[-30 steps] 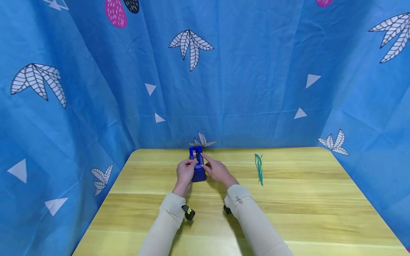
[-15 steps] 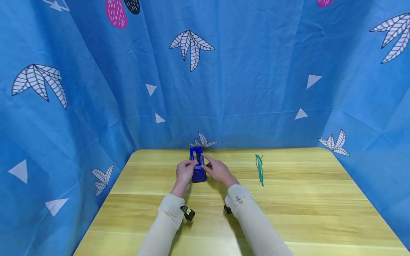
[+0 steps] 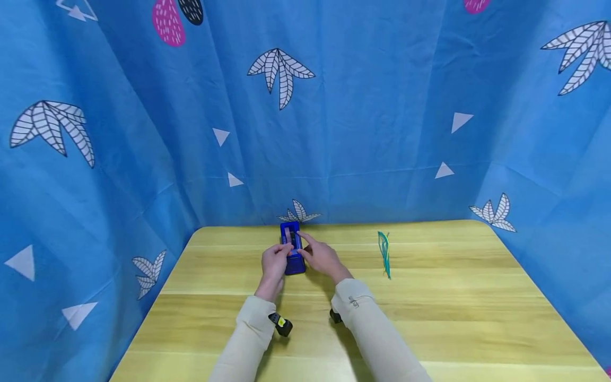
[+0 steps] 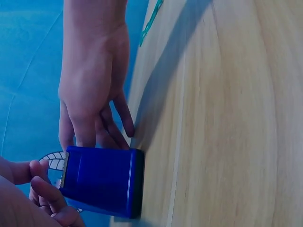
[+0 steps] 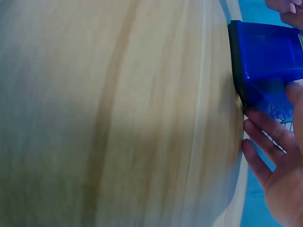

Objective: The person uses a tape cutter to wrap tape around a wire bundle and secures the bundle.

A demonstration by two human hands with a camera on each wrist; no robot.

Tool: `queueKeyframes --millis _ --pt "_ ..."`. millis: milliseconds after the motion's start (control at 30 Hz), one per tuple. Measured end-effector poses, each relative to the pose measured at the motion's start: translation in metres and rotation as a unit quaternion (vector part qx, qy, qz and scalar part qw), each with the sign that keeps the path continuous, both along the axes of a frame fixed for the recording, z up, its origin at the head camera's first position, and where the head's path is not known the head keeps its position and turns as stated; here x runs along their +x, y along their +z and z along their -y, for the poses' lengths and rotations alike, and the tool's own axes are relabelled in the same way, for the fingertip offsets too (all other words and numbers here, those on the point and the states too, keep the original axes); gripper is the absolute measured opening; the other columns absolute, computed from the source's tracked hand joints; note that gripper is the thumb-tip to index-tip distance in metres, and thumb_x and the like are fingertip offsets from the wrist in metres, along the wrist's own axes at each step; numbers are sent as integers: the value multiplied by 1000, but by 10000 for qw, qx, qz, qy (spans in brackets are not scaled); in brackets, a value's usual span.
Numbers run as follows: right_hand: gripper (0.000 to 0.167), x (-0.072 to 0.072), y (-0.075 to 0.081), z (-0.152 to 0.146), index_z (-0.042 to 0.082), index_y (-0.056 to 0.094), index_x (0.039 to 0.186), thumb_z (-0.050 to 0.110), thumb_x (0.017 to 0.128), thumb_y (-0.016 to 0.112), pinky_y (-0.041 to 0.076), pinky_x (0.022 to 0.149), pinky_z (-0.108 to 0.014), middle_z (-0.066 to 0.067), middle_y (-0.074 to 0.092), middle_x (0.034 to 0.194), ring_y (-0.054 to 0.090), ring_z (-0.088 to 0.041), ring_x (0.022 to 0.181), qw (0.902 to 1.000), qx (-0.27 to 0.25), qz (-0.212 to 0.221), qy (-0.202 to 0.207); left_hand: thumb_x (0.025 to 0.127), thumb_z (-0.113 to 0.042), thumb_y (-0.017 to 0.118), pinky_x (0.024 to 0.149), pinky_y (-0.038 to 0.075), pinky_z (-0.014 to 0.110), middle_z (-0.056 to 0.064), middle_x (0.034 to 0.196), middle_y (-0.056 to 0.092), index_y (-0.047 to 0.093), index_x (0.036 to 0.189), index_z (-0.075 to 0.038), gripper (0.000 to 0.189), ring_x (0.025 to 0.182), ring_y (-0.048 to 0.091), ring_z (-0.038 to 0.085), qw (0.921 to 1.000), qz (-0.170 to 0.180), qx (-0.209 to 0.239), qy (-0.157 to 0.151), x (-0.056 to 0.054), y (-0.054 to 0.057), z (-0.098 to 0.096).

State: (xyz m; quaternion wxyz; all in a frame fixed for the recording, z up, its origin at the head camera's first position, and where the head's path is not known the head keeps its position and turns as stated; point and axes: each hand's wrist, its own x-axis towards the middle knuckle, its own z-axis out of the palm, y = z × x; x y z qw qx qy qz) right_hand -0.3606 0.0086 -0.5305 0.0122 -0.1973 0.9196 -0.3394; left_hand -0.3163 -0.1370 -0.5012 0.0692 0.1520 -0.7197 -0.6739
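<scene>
A blue tape dispenser (image 3: 296, 265) stands near the table's back edge, with a narrow pale roll of tape (image 3: 288, 234) set in its hollow. In the left wrist view its serrated metal cutting edge (image 4: 65, 169) faces the left hand's fingertips. The left hand (image 3: 274, 262) pinches thumb against finger over the dispenser, close to the cutting edge; the tape end there is mostly hidden by the fingers. The right hand (image 3: 324, 258) lies along the dispenser's right side, forefinger and thumb spread and touching its wall. Its other fingers reach down beside the base in the right wrist view.
Several green and yellow twist-tie-like strips (image 3: 384, 254) lie in a thin bundle on the wooden table (image 3: 444, 307), right of the hands. A blue patterned curtain (image 3: 372, 116) hangs right behind the table's back edge and along both sides.
The view has shifted slightly. Both hands keep nearly the same places at the dispenser, the left still pinching over it and the right still against its side.
</scene>
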Motion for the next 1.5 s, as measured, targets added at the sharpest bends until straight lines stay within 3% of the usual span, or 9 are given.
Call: queueKeyframes --millis 200,433,800,1100,1333,1500 --pt "59 2 -2 6 28 32 163 34 109 55 60 82 -45 -11 75 119 73 -26 100 9998 99 65 -156 104 -20 63 77 43 31 8 98 67 72 115 6 30 83 52 17 9989 59 448 -127 1 2 5" --pt "60 6 -5 10 29 30 164 34 109 54 59 83 -45 -10 74 118 72 -26 101 9997 116 20 -226 102 -16 65 68 42 24 5 89 67 72 111 9 28 76 51 15 9986 0 523 -10 5 4 6" --pt "59 4 -4 10 32 30 163 35 109 52 58 87 -48 -10 74 123 71 -29 106 9993 144 90 -323 102 -16 65 67 42 21 11 99 69 71 110 9 27 80 52 14 9977 -97 662 57 8 5 5" --pt "58 5 -4 8 32 32 163 36 109 53 57 93 -51 -10 74 123 70 -31 110 9992 42 128 -367 100 -13 67 61 40 23 4 81 64 71 96 5 19 62 46 9 9973 -170 710 48 21 10 2" --pt "58 4 -9 6 31 33 163 36 109 53 56 92 -52 -11 74 120 70 -30 106 9991 -125 13 -404 101 -15 67 60 40 22 7 86 66 72 96 1 17 66 48 10 9981 -160 581 -102 31 14 2" --pt "60 2 -10 6 33 30 163 37 109 54 57 91 -50 -10 75 120 70 -28 102 9989 -134 -46 -457 100 -14 69 63 44 20 0 81 65 73 99 4 18 73 55 10 9979 -207 600 -151 44 13 -3"
